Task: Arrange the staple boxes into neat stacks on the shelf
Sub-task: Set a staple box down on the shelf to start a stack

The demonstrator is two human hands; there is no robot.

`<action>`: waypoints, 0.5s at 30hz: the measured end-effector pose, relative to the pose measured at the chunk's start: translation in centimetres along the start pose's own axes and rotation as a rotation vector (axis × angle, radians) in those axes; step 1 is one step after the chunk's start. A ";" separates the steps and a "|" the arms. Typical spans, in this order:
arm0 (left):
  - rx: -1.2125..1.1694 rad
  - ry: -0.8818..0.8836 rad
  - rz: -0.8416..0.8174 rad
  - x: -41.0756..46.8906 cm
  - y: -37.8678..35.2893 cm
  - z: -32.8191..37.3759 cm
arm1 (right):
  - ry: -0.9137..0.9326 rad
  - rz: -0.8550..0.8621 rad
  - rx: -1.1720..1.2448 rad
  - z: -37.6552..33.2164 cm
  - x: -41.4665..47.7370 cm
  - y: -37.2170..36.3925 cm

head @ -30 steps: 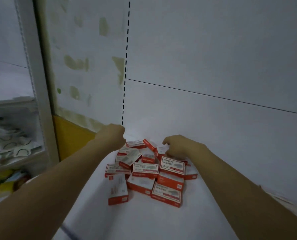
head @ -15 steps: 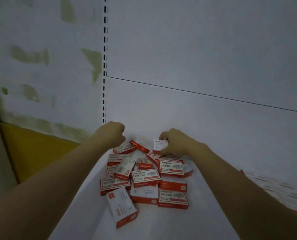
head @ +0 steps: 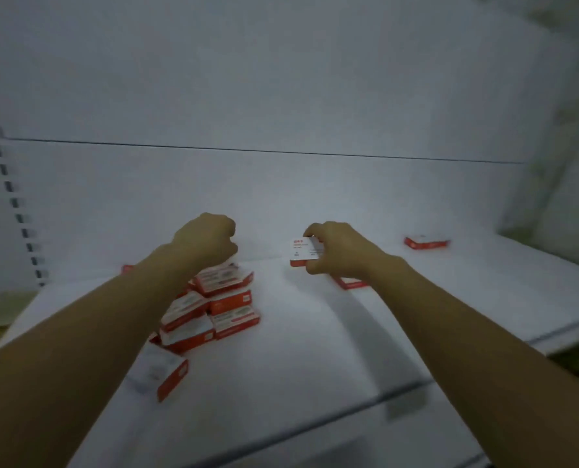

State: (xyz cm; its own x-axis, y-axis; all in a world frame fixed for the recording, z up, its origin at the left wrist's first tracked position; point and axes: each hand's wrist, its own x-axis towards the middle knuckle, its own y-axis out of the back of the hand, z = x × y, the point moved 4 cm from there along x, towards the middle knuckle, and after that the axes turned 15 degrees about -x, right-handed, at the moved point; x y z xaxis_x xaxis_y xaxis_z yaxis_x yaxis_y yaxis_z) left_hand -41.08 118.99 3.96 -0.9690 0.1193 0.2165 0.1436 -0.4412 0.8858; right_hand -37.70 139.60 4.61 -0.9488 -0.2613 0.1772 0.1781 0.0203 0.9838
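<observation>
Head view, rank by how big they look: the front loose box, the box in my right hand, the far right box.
Front loose box, nearest the camera.
Held box, partly covered by right hand.
Far right box.

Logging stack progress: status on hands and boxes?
Right hand grips one small red-and-white cardboard staple box. Left hand curled over jumbled pile of same boxes on white shelf, grip unclear. Loose box under right wrist.

Dim bluish light, motion blur throughout
</observation>
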 end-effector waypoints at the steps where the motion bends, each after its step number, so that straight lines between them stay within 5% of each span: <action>1: -0.015 -0.046 -0.016 0.3 -0.8 1.8 | -0.046 0.002 -0.008 1.6 -1.6 0.3; 15: -0.182 -0.612 -0.276 -2.5 -15.3 33.6 | -0.706 0.007 -0.159 24.6 -26.7 4.2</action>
State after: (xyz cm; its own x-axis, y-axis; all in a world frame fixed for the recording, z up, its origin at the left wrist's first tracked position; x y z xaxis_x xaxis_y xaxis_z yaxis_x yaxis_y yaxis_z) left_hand -34.14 155.34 3.64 -0.6701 0.7049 0.2326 -0.1801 -0.4584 0.8703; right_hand -17.99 170.41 4.70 -0.8799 0.4254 0.2118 0.1697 -0.1350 0.9762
